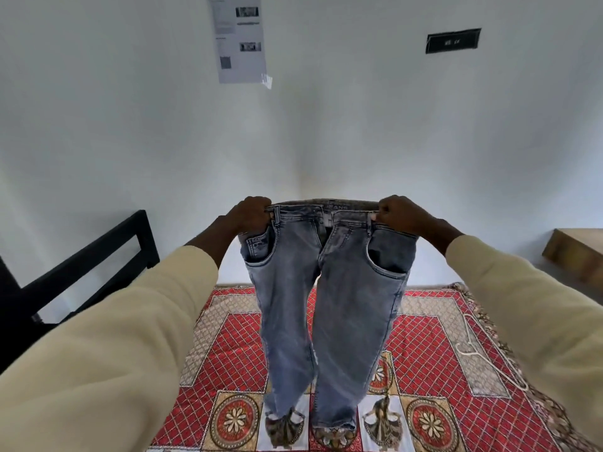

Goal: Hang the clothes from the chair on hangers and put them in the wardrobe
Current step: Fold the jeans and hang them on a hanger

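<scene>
A pair of faded blue jeans (pixel 329 305) hangs upright in front of me, legs dangling down over the bed. My left hand (pixel 251 215) grips the waistband at its left corner. My right hand (pixel 401 215) grips the waistband at its right corner, so the waist is stretched flat between both fists. A white hanger (pixel 489 357) lies on the bedspread to the right of the jeans, partly behind my right sleeve. The black chair (pixel 81 272) stands at the left. No wardrobe is in view.
A red patterned bedspread (pixel 434 347) covers the bed below the jeans. A wooden table edge (pixel 574 252) juts in at the right. The white wall ahead carries a printed sheet (pixel 239 37) and a black label (pixel 453 40).
</scene>
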